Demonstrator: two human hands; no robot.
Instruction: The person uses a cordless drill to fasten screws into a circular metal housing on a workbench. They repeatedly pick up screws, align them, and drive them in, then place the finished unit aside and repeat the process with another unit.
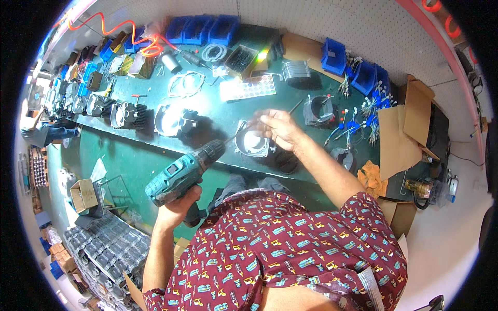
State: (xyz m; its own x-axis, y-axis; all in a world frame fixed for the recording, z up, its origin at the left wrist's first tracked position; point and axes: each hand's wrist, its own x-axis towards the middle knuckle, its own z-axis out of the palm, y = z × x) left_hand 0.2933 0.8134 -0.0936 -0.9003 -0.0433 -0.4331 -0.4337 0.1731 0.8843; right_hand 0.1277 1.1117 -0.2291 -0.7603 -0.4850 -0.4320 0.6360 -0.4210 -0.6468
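Note:
My left hand is wrapped round the grip of a teal and black cordless drill. The drill points up and to the right, its thin bit reaching toward a round silver metal housing at the table's near edge. Over that housing is my right hand, its fingers bent together close to the bit's tip. Whatever is between those fingers is too small and blurred to name. A dark thin rod shows just beyond the right hand.
More metal housings line the green table's near edge on the left; another housing stands at right. Behind lie a sheet of round stickers, a screw tray and blue bins. Cardboard and an orange glove sit right.

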